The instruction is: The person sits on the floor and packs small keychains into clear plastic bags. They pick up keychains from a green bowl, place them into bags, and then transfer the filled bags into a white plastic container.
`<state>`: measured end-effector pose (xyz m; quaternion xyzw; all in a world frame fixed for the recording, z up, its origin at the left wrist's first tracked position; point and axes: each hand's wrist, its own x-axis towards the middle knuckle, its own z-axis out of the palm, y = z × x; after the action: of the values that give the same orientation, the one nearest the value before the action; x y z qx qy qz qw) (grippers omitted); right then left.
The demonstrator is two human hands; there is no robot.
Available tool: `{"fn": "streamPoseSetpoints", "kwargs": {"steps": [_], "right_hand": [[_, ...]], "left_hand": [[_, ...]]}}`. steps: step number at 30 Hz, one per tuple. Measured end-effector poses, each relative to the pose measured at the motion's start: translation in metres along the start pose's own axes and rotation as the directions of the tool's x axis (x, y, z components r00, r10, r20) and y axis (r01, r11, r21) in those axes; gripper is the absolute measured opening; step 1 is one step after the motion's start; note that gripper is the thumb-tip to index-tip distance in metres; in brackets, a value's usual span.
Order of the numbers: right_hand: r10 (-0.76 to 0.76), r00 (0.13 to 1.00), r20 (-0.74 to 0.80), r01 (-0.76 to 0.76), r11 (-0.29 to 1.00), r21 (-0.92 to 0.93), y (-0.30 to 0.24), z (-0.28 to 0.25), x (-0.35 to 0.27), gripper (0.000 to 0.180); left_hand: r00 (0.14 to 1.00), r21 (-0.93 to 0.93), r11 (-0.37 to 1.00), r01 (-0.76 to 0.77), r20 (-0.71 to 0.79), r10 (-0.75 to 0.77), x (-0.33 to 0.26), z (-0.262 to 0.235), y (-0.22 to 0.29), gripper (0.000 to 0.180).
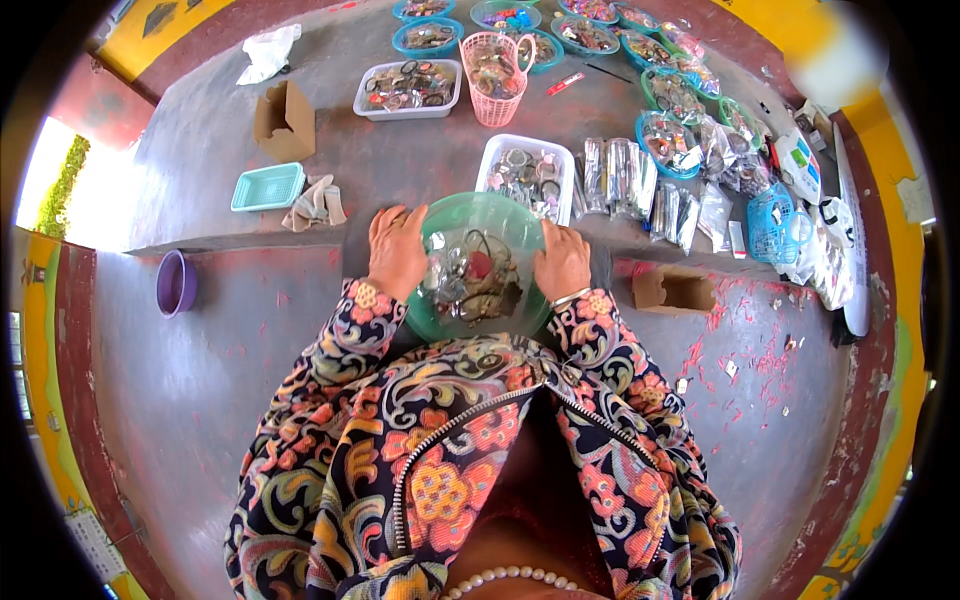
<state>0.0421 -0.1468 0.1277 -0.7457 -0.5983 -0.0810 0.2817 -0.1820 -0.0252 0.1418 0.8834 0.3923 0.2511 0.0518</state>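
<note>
I have a round green bowl point(470, 211) in front of me, partly see-through, held by its left and right sides. Its mouth faces up toward me, and its near edge sits close to my front. Inside, a loose heap of small trinkets point(492, 300) covers the bottom, with a red piece point(479, 265) near the middle; smaller details blur together.

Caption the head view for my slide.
The left hand and right hand hold opposite sides of a green basin of assorted small items, with a white tray beyond it.
</note>
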Motion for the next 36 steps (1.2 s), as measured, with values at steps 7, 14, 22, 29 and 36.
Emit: {"fn": "streamPoseSetpoints", "kwargs": {"steps": [7,14,22,29,36], "right_hand": [[0.058,0.998,-0.018,-0.058,0.998,-0.001,0.014,-0.002,-0.012,0.043],[0.093,0.995,0.040,-0.092,0.995,-0.027,0.019,0.002,-0.013,0.044],[0.019,0.978,0.206,0.026,0.976,-0.215,-0.017,-0.028,0.011,0.036],[-0.183,0.940,0.287,0.143,0.978,0.155,-0.040,0.028,0.011,0.020],[-0.095,0.943,0.319,0.036,0.982,0.187,-0.038,0.047,0.008,0.028]], "left_hand": [[0.996,-0.024,0.996,-0.090,-0.002,0.090,0.016,0.017,0.012,0.051],[0.998,-0.797,0.600,-0.066,-0.048,0.046,0.038,0.011,0.062,0.021],[0.884,-0.921,0.235,0.309,0.187,-0.428,-0.006,0.082,0.046,0.021],[0.897,-0.933,0.220,0.285,0.179,-0.404,-0.004,0.075,0.047,0.019],[0.851,-0.931,0.102,0.350,0.270,-0.451,-0.007,0.066,0.041,0.018]]}}
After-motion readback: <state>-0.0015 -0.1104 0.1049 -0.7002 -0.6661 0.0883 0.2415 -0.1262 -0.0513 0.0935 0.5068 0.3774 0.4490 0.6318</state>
